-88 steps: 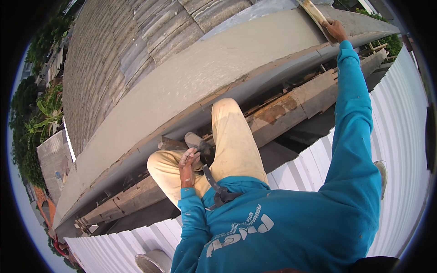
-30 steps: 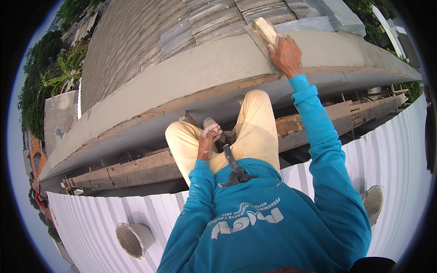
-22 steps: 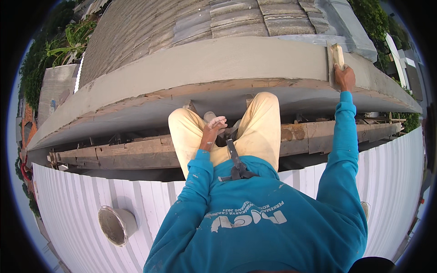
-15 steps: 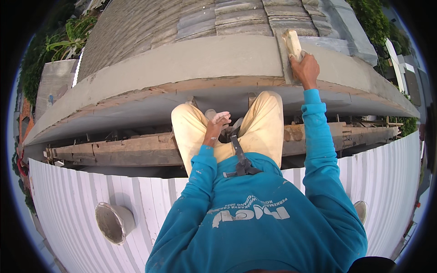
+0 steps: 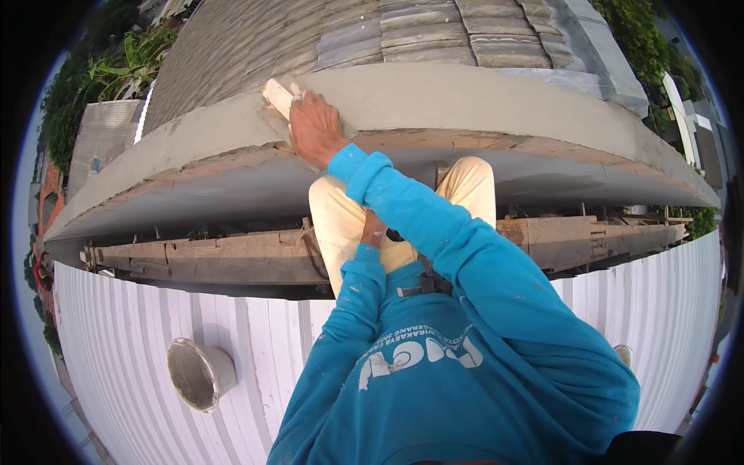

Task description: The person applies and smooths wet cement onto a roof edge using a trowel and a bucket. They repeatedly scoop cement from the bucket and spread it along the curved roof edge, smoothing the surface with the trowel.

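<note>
My right hand (image 5: 316, 128) is closed around the pale wooden handle of a plastering float (image 5: 277, 98). Its flat blade is mostly hidden beneath the hand and lies against the smooth grey plastered band (image 5: 434, 97) along the roof edge, left of centre. My right arm reaches across my body to get there. Of my left hand (image 5: 373, 230), only the wrist and a bit of the back show in front of my lap; the right sleeve covers its fingers, so what it holds, if anything, is hidden.
Weathered roof tiles (image 5: 349, 43) rise beyond the plastered band. A wooden plank (image 5: 225, 258) runs below it, with dark gaps alongside. Behind me is white corrugated sheeting (image 5: 263, 349) with a mortar-smeared bucket (image 5: 203, 374) at left and another bucket (image 5: 623, 355) partly showing at right.
My right hand has swept the float leftward along the plastered band, from right of centre to left of centre. The right arm now crosses my body and covers the left hand's fingers.
</note>
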Action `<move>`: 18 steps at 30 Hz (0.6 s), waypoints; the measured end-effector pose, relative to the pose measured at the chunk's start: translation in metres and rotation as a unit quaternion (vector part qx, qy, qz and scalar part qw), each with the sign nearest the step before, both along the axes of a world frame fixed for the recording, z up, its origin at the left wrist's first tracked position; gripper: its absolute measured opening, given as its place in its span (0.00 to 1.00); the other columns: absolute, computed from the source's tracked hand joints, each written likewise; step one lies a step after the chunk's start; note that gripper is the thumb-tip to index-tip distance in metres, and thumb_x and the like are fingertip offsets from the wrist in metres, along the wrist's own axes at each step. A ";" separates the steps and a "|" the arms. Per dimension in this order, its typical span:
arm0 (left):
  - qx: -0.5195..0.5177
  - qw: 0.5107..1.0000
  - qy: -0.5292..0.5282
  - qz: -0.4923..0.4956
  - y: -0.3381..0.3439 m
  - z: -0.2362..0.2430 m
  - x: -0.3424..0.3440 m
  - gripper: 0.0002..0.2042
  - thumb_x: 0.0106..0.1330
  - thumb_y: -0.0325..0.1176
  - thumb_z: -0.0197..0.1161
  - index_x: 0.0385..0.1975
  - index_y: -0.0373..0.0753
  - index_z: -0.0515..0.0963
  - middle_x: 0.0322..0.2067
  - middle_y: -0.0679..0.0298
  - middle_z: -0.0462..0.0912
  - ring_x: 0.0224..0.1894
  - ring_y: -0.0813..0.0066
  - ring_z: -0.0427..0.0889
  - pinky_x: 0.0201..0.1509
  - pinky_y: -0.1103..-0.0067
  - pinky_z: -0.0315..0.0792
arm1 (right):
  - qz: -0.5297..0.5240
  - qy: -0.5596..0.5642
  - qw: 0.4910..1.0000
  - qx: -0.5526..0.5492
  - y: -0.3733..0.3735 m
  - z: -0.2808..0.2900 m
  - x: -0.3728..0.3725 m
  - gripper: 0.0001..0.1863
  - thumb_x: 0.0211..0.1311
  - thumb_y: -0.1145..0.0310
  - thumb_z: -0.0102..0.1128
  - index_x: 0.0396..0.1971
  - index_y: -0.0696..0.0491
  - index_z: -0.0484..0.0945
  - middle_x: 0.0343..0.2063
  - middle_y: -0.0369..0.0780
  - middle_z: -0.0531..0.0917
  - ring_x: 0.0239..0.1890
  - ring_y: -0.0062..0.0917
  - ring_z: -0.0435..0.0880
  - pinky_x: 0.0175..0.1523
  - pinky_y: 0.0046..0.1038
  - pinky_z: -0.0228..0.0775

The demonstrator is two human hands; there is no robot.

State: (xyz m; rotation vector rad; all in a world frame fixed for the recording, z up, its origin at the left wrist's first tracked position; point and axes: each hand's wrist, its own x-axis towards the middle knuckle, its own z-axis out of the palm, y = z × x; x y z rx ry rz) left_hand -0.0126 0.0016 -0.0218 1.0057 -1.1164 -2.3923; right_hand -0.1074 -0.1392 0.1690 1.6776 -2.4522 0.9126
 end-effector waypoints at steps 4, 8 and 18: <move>-0.020 0.998 -0.055 -0.038 -0.001 0.014 -0.004 0.18 0.69 0.34 0.62 0.56 0.36 0.76 0.51 0.57 0.81 0.49 0.70 0.82 0.53 0.74 0.75 | -0.077 0.031 0.996 0.021 0.050 -0.009 -0.080 0.18 0.53 0.63 0.67 0.35 0.63 0.78 0.38 0.51 0.77 0.42 0.44 0.80 0.43 0.45 0.75; -0.031 0.995 -0.070 -0.063 -0.002 0.015 -0.001 0.19 0.69 0.37 0.63 0.56 0.35 0.76 0.51 0.57 0.81 0.48 0.69 0.82 0.52 0.74 0.74 | -0.193 0.107 0.972 0.075 0.149 0.004 -0.173 0.20 0.54 0.61 0.68 0.38 0.62 0.77 0.37 0.52 0.79 0.42 0.47 0.82 0.44 0.46 0.75; -0.030 0.994 -0.065 -0.085 -0.001 0.014 -0.014 0.15 0.69 0.36 0.64 0.53 0.39 0.78 0.46 0.65 0.83 0.46 0.72 0.83 0.51 0.74 0.75 | -0.498 0.073 0.851 0.148 0.373 -0.001 -0.348 0.31 0.54 0.44 0.65 0.44 0.59 0.81 0.42 0.53 0.85 0.47 0.47 0.84 0.51 0.44 0.75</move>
